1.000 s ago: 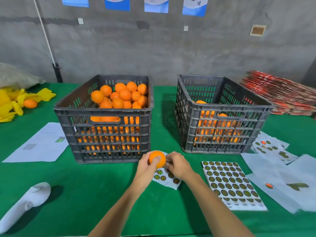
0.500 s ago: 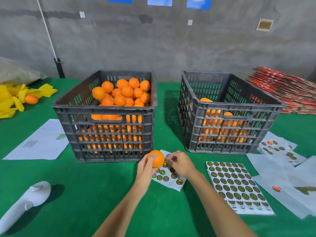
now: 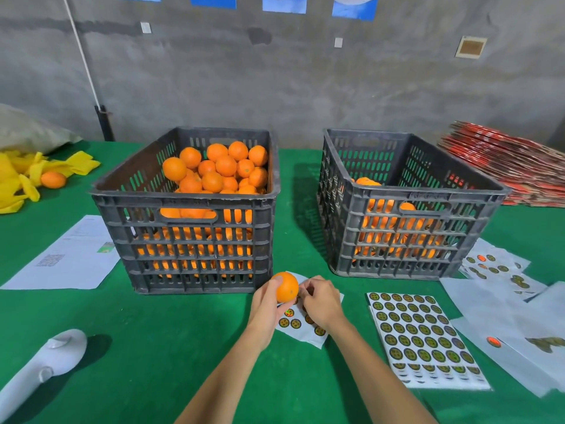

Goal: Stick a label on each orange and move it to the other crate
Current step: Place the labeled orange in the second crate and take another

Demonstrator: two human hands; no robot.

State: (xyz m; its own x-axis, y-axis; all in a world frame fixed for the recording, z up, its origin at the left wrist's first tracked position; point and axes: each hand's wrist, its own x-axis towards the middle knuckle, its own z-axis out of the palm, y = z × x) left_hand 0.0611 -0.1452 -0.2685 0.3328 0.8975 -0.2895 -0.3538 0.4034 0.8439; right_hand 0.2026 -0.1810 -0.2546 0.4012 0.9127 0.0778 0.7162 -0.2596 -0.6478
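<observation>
Head view: the left hand (image 3: 265, 304) grips an orange (image 3: 285, 287) just above the small sticker sheet (image 3: 301, 327) near the desk's front edge, between the two crates. Over the last second the right hand (image 3: 321, 302) has drawn close beside the fruit, fingers curled as if pinching a label, though the label itself is too small to make out. The orange has barely shifted; the camera has only dipped slightly. My reading is that sticking is about to happen and the transfer has not begun. Being round, the orange shows no long axis, and I cannot tell where its stem end faces. The left crate (image 3: 186, 221) is piled high, while the right crate (image 3: 406, 228) is partly filled.
</observation>
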